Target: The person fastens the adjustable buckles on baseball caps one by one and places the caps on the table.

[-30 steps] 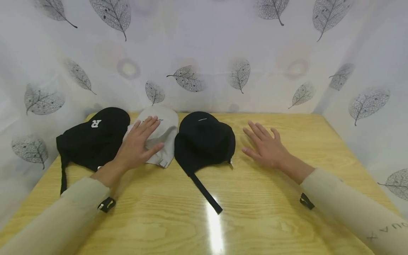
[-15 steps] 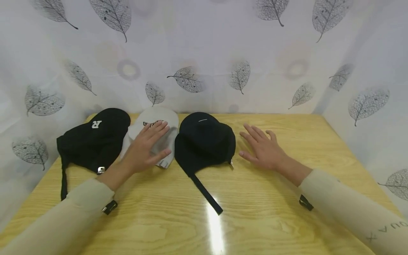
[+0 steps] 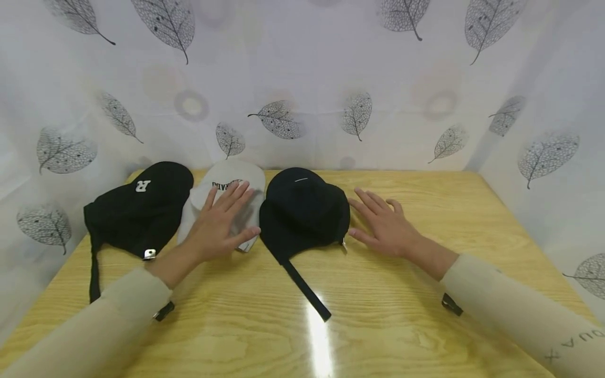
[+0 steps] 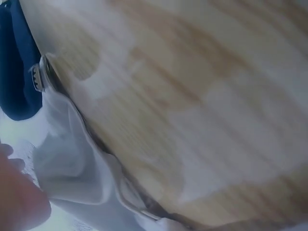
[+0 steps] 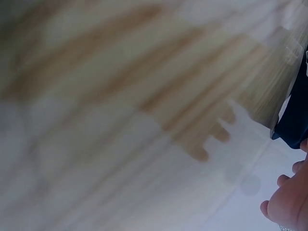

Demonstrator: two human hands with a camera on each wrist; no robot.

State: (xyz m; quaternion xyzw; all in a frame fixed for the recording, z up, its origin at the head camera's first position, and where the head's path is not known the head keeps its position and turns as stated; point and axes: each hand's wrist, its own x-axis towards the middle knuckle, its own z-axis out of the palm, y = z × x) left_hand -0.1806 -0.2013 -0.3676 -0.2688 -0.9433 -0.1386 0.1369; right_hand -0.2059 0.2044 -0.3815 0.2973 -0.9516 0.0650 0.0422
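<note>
Three caps lie side by side on the wooden table [image 3: 246, 325]. The leftmost is a black cap [image 3: 137, 215] with a white R. Beside it, a white cap [image 3: 236, 170] with dark lettering is partly hidden by my left hand [image 3: 215, 226], which spreads over it with straight fingers; contact cannot be told. The third, a dark navy cap [image 3: 302, 215], has its long strap pointing toward me. My right hand [image 3: 385, 228] is at its right side, fingers extended, thumb and fingertips close to its edge. In the right wrist view, the navy cap [image 5: 294, 113] is just beyond my fingers.
A white curtain [image 3: 307, 63] with leaf prints hangs behind the table and along both sides. The black cap's strap [image 3: 94, 273] hangs toward the table's left edge. Small black strap pieces [image 3: 452, 304] show under both sleeves.
My left hand has shifted right across the white cap, uncovering more of its lettering. My right hand has moved left, up to the navy cap's edge. The caps look unmoved.
</note>
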